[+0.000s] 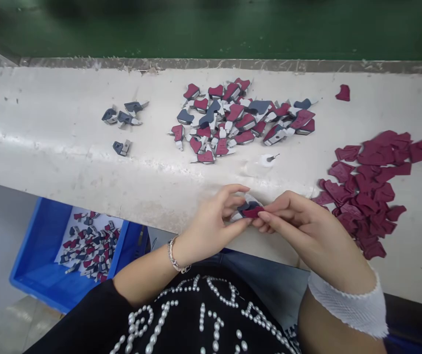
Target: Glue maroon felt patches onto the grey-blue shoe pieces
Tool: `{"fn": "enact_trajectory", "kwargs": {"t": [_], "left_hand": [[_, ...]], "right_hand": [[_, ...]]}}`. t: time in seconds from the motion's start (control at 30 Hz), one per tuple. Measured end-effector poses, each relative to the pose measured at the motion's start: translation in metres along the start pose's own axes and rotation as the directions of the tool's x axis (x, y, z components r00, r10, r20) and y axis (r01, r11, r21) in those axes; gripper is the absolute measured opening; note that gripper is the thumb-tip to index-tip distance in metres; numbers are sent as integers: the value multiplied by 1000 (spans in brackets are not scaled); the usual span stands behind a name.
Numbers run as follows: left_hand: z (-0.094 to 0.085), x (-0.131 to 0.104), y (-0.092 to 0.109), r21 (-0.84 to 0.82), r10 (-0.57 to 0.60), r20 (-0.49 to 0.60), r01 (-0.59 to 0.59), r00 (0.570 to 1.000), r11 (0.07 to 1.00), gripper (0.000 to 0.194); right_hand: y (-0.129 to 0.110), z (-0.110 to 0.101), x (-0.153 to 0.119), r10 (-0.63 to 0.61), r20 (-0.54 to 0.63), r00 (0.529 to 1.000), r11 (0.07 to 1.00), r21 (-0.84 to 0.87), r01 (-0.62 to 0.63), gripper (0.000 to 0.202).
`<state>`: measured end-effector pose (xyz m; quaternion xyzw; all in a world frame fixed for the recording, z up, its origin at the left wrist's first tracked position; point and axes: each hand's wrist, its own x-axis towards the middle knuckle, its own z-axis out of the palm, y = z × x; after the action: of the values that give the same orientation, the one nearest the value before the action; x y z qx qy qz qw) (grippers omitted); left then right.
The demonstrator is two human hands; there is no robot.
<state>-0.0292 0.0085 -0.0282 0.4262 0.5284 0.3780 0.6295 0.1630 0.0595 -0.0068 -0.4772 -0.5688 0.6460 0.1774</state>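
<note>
Over the table's near edge, my left hand point(214, 219) is closed around a small grey and dark-blue plastic part point(245, 204). My right hand point(295, 219) pinches a thin maroon piece point(252, 212) between thumb and fingers, and that piece lies against the grey and blue part. Whether the two are joined I cannot tell, since fingers cover their edges. To the right of my right hand lies a heap of loose maroon pieces point(371, 196). Beyond both hands is a cluster of grey parts with maroon and blue faces point(229, 118).
Several blue and grey parts point(124, 118) lie on the left of the white tabletop point(48, 132). A blue bin point(37, 246) with many parts stands lower left. One maroon piece point(342, 93) lies apart at the back right. A green surface point(211, 29) runs along the back.
</note>
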Motion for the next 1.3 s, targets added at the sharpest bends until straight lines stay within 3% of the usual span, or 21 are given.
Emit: {"fn": "enact_trajectory", "kwargs": {"t": [0.17, 0.3, 0.57, 0.77, 0.87, 1.0, 1.1, 1.2, 1.3], "left_hand": [[2, -1, 3, -64, 12, -10, -12, 1000, 998, 38], [1, -2, 4, 84, 38, 3, -38, 999, 996, 21], [-2, -4, 5, 123, 65, 25, -68, 998, 990, 28], [-4, -4, 7, 120, 92, 33, -95, 995, 988, 23], [-6, -5, 10, 78, 82, 73, -88, 994, 993, 20], [-8, -8, 14, 86, 59, 120, -69, 991, 994, 21], [-8, -10, 18, 90, 61, 147, -74, 987, 993, 23], [-7, -12, 20, 80, 46, 169, -60, 985, 995, 27], [-6, -12, 21, 69, 51, 159, -62, 986, 996, 30]], "right_hand": [[-2, -1, 3, -6, -15, 1000, 999, -32, 6, 25], [-2, -3, 3, -11, -30, 999, 997, -77, 8, 24], [-7, -7, 2, 23, -12, 1000, 996, -86, -24, 26], [-8, -8, 5, 85, 71, 994, 995, 38, -88, 29], [-7, -9, 6, 95, 131, 987, 995, 18, -98, 33], [-9, -15, 4, 25, 216, 976, 992, -124, 2, 33], [-12, -19, 4, -57, 265, 962, 991, -102, 86, 22], [-13, -21, 4, -61, 271, 960, 995, -57, 80, 20], [-13, -19, 2, -60, 244, 968, 988, -120, 92, 23]]}}
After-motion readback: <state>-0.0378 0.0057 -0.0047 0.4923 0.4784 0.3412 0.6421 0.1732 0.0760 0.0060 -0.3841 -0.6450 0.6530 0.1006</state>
